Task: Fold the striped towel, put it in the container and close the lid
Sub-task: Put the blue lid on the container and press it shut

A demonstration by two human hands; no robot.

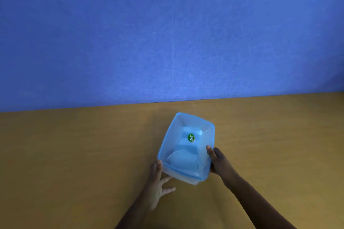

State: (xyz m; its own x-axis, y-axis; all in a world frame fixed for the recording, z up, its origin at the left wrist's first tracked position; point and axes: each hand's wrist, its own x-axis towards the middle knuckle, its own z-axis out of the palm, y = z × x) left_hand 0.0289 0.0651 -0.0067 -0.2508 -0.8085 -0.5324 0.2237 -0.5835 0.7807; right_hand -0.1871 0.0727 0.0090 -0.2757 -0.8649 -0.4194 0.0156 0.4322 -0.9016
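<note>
Late stage of the task. The translucent blue container (186, 147) stands on the worktop (74, 154) with its lid (188, 117) laid on top; a pale folded mass, judged to be the striped towel (183, 160), shows through it, stripes not discernible. A green sticker (191, 137) marks the lid. The left hand (158, 178) presses the near-left corner, fingers spread; the right hand (216, 160) grips the right edge. Remaining, apparently: pressing the lid fully shut; whether it has sealed cannot be told.
</note>
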